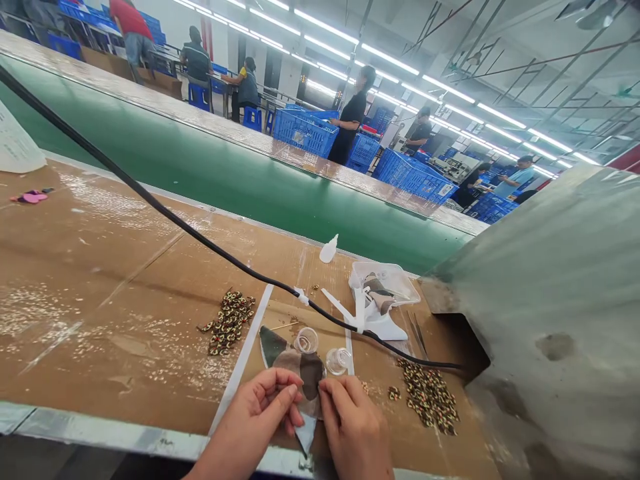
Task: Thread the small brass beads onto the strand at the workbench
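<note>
Two small clear plastic cups [306, 340] [339, 361] and a clear plastic tray [385, 283] holding tan pieces sit beyond the pointed tan-and-grey material piece [300, 380], which the left hand [263, 417] and right hand [353, 427] pinch in a tight fingertip grip above the brown cardboard tabletop [100, 320], before a green conveyor belt [250, 193].

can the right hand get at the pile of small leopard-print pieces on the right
Probably yes: the right hand, pinching a grey-brown sheet, lies close to the leopard-print pile. Only brown board and a few loose pieces intervene; the black cable passes beyond the pile.
</note>
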`<state>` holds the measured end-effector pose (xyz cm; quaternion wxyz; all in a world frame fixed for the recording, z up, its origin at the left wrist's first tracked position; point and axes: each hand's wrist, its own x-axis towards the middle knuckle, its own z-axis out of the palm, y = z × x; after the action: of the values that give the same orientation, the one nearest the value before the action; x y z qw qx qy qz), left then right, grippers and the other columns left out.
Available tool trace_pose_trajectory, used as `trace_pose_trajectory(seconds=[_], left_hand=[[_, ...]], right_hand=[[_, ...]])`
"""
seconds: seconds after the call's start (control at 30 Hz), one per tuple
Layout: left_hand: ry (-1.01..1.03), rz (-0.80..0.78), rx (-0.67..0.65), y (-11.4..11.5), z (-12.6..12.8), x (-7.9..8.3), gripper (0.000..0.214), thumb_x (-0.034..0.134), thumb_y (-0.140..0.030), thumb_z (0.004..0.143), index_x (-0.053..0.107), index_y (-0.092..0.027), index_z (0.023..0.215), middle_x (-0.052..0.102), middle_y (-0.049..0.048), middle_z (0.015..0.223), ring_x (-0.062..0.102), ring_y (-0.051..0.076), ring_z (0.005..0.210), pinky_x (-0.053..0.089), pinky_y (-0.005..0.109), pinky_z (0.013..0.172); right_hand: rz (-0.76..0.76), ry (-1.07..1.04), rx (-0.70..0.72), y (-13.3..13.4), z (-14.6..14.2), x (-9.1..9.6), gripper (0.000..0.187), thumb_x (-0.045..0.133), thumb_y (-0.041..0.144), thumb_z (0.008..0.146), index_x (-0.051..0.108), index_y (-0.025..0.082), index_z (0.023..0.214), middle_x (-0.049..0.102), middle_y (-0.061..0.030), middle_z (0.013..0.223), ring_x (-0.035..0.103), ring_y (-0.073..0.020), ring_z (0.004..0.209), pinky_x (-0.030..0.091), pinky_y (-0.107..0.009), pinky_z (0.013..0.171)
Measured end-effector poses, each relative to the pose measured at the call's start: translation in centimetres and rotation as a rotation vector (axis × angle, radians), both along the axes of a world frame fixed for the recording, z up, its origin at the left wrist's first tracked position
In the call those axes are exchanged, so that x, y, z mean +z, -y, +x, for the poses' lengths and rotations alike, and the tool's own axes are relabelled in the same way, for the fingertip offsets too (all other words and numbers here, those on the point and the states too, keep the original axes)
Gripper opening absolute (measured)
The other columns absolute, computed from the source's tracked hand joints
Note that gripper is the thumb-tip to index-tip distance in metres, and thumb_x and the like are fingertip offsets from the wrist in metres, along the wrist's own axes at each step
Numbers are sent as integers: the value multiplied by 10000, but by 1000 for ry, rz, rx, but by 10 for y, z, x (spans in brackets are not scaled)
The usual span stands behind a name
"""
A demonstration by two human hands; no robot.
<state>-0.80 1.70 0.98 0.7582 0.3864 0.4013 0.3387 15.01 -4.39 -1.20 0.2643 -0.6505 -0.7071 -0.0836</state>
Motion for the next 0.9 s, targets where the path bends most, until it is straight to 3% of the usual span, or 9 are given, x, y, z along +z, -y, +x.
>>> trace_pose_trajectory(seconds=[0.27,0.43,0.6,0.73,0.9], left_hand=[[5,39,-46,1,-2,-6,220,658,-355,751,636,-146,816,649,3,664,578,114,524,456,226,496],[-12,38,-82,-1,-2,-3,311,679,-422,713,634,-136,829,655,8,655,560,110,513,436,226,493],[-71,64,-171,3,-1,-5,401,665,-491,699,656,-111,827,604,-18,509,469,83,447,360,210,466],[-59,46,-166,10,1,-5,422,680,-508,678,667,-108,813,590,-22,509,445,73,432,321,203,448],[-122,-4,-88,20,7,7,433,737,-522,602,673,-122,757,578,-36,474,418,60,411,291,197,440]], right_hand=[[-30,-36,-46,-5,-5,1,350,291,325,981,578,208,819,573,-26,707,592,-137,551,440,-234,509],[-16,-373,-17,4,-11,-3,208,398,296,953,584,224,896,591,-24,814,594,-137,693,454,-228,611],[33,-680,36,4,-26,-2,156,488,298,903,605,234,823,561,1,739,559,-125,651,409,-211,548],[70,-780,92,2,-28,-6,145,503,299,888,614,242,812,567,7,737,561,-118,652,405,-203,554],[68,-796,147,6,-19,-11,146,497,296,889,610,242,816,556,6,721,560,-119,642,402,-201,536]])
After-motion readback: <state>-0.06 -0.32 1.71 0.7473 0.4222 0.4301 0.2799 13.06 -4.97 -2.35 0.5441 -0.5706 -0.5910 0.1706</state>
